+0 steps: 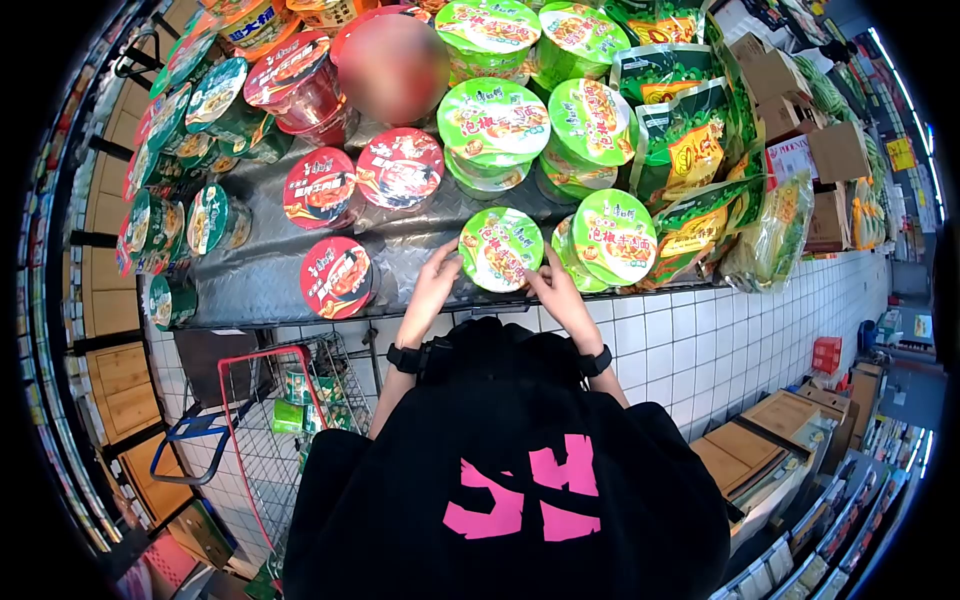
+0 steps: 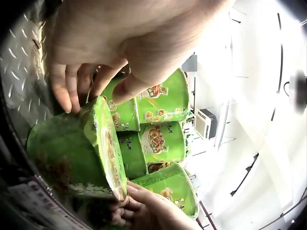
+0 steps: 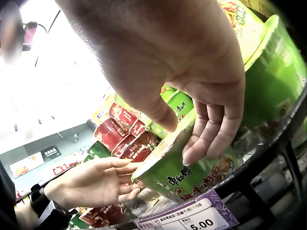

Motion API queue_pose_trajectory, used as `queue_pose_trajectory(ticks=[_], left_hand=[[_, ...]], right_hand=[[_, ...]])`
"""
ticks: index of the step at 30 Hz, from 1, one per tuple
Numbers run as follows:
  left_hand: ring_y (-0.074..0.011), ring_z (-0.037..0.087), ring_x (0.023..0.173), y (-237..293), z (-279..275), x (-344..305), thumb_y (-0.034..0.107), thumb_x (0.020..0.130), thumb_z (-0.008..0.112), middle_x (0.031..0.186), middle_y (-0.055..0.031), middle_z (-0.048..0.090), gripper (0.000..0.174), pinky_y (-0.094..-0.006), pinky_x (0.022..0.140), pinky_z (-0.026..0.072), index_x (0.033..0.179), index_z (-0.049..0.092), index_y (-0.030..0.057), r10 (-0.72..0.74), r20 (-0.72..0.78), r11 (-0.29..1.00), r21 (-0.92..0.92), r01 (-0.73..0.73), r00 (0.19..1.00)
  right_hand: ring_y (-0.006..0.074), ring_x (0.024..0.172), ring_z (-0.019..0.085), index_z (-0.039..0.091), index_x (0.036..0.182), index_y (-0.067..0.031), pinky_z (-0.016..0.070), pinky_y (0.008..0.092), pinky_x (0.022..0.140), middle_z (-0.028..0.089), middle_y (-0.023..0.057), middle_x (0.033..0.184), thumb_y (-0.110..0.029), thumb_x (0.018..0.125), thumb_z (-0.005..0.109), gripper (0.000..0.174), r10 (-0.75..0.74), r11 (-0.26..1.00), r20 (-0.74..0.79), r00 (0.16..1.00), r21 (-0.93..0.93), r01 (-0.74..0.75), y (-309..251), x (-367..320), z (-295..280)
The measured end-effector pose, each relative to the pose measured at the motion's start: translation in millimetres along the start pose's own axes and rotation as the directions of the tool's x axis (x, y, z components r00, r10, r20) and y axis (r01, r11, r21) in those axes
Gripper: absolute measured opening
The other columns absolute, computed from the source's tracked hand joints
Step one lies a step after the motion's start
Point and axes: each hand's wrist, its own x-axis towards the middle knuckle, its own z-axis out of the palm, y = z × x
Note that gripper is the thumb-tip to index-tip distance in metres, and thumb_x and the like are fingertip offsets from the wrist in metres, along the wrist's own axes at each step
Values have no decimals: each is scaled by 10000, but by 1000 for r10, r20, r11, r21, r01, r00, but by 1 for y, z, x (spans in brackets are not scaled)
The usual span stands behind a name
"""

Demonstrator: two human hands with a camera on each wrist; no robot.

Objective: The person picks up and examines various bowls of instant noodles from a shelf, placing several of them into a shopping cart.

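A green-lidded noodle cup [image 1: 501, 249] [image 2: 67, 155] [image 3: 187, 175] stands near the front edge of the display, between both hands. My left hand [image 1: 431, 290] [image 2: 124, 38] [image 3: 93, 182] touches its left side with fairly straight fingers, the thumb close to the lid's rim. On the right side, my right hand [image 1: 563, 300] [image 2: 160, 208] [image 3: 177, 57] grips the cup near the rim with bent fingers and thumb. Just right of it are stacked green cups [image 1: 612, 238]. The cup's underside is hidden.
Red cups [image 1: 338, 277] stand to the left, dark green cups [image 1: 218, 218] farther left. Green cup stacks [image 1: 494, 122] rise behind, with green bags [image 1: 684, 140] at right. A wire cart [image 1: 262, 420] is below left. A price label [image 3: 192, 215] lines the front rail.
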Motion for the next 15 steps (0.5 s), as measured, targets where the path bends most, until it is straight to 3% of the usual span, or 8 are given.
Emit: queue_pose_trajectory(ticks=[5, 10, 11, 13, 15], left_hand=[[-100, 546, 945, -1, -2, -1, 217, 919, 524, 1081, -31, 604, 449, -259, 846, 422, 1327, 465, 37, -14, 4, 1000, -1, 14, 1000], [-81, 536, 910, 9, -2, -10, 158, 919, 529, 980, -31, 613, 431, -236, 838, 407, 1325, 466, 26, 95, -53, 994, -42, -98, 994], [-81, 536, 910, 10, -3, -12, 158, 919, 529, 980, -31, 613, 431, -236, 838, 407, 1325, 466, 26, 96, -59, 994, -43, -99, 994], [-133, 559, 966, 12, -6, -18, 96, 901, 554, 1145, -86, 554, 393, -254, 870, 426, 1274, 497, -14, 83, -86, 995, -57, -88, 993], [-141, 560, 972, 12, -8, -27, 92, 898, 558, 1145, -87, 545, 388, -258, 875, 426, 1265, 502, -19, 97, -120, 994, -42, -103, 988]], right_hand=[[114, 637, 576, 216, 1397, 77, 468, 233, 598, 581, 76, 703, -98, 902, 557, 627, -15, 993, -33, 999, 116, 18, 4, 3, 2], [98, 611, 560, 249, 1388, 78, 463, 226, 576, 568, 60, 671, -86, 891, 568, 613, -52, 980, -62, 997, 189, 63, -11, -1, 1], [94, 611, 556, 259, 1386, 74, 463, 225, 578, 565, 56, 671, -84, 891, 568, 605, -62, 981, -59, 996, 181, 72, -15, -2, 1], [91, 610, 553, 270, 1385, 69, 463, 224, 579, 562, 52, 671, -81, 891, 569, 596, -75, 982, -43, 996, 171, 81, -22, -3, 3], [84, 611, 549, 285, 1382, 60, 462, 222, 577, 565, 46, 674, -70, 892, 567, 580, -101, 981, -16, 995, 166, 103, -26, -7, 5]])
